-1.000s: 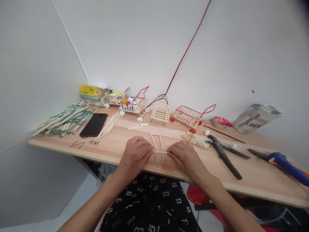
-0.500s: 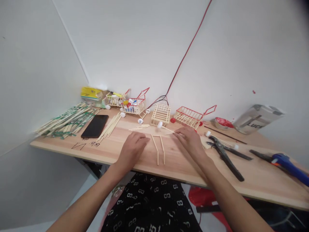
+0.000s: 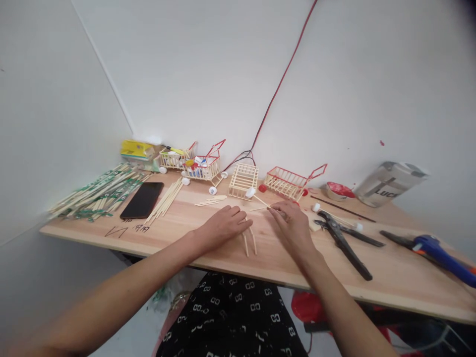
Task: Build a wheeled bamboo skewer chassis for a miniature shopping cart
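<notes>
My left hand (image 3: 223,227) lies flat on the wooden table (image 3: 390,272), fingers spread over the top of a small U-shaped stick frame (image 3: 250,243). My right hand (image 3: 292,224) is pinched on a thin stick with a white wheel (image 3: 250,192) at its far end, just right of the frame. An unpainted stick basket (image 3: 243,181) stands right behind the wheel. A red-trimmed stick cart (image 3: 290,181) stands behind my right hand.
Chopsticks in wrappers (image 3: 96,191), a black phone (image 3: 142,200) and loose sticks (image 3: 165,198) lie at the left. Two more carts (image 3: 197,166) stand at the back. Black pliers (image 3: 344,240), a blue glue gun (image 3: 435,250), a red paint lid (image 3: 336,190) and a tipped can (image 3: 388,184) are at the right.
Both hands left the frame's lower end and moved up the table. My right hand picked up the wheeled stick; my left hand then settled flat on the frame's top.
</notes>
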Action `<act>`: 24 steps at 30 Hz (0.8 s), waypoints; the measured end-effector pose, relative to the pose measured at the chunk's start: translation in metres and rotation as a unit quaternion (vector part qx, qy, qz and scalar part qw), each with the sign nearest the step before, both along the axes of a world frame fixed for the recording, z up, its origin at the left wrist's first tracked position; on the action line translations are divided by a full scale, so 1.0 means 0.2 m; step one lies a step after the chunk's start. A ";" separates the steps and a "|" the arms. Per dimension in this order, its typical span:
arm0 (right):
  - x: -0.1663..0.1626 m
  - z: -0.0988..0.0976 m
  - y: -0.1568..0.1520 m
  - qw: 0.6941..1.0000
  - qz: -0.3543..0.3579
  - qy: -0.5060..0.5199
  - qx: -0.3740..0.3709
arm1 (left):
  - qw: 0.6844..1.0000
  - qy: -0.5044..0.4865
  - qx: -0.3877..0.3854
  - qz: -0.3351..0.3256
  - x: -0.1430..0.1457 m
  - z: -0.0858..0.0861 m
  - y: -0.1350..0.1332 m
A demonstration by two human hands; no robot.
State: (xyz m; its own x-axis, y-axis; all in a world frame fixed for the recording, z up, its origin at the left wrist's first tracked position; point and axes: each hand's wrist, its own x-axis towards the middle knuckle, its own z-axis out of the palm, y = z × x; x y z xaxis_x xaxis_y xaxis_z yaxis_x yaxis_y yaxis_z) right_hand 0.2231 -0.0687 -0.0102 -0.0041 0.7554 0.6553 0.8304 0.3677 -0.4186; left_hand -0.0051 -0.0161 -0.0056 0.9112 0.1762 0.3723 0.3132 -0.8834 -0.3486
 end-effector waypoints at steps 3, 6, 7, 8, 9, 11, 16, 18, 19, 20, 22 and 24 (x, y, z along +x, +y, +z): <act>0.01 -0.01 0.00 1.000 -0.005 0.006 0.003 | 1.000 0.019 0.010 -0.018 0.02 0.00 0.01; 0.02 -0.01 0.00 1.000 -0.007 0.011 0.000 | 0.999 0.015 0.014 -0.030 0.04 -0.01 0.01; 0.02 -0.01 0.01 1.000 -0.007 0.013 0.001 | 0.999 0.011 0.013 -0.033 0.04 -0.02 0.02; 0.02 -0.01 0.01 1.000 -0.006 0.016 0.002 | 0.999 0.006 0.012 -0.037 0.05 -0.02 0.02; 0.02 -0.02 0.01 1.000 -0.006 0.018 0.005 | 0.999 0.002 0.011 -0.042 0.06 -0.02 0.03; 0.02 -0.02 0.01 1.000 -0.008 0.026 0.011 | 0.999 -0.005 0.000 -0.051 0.07 -0.01 0.04; 0.05 0.03 -0.01 0.998 -0.022 0.060 0.008 | 0.971 -0.161 -0.174 -0.036 0.05 0.07 0.06; 0.07 0.07 -0.03 0.996 -0.017 0.080 0.017 | 0.915 -0.254 -0.313 -0.016 0.02 0.12 0.08; 0.09 0.09 -0.05 0.996 -0.008 0.086 0.023 | 0.875 -0.284 -0.392 0.004 0.00 0.14 0.09; 0.09 0.11 -0.07 0.996 0.004 0.084 0.029 | 0.830 -0.304 -0.467 0.029 -0.02 0.16 0.10; 0.10 0.15 -0.10 0.997 0.045 0.058 0.029 | 0.728 -0.317 -0.603 0.074 -0.05 0.18 0.14; 0.07 0.17 -0.13 0.996 0.092 0.009 0.008 | 0.634 -0.326 -0.695 0.094 -0.06 0.17 0.16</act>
State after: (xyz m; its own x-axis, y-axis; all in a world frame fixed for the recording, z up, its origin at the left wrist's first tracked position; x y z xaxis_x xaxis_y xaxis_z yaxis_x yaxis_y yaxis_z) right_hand 0.2372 -0.0942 0.0244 -0.1298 0.7324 0.6684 0.7404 0.5200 -0.4260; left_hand -0.0172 0.0157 0.0290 0.5574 0.8298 0.0258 0.1347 -0.1210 0.9835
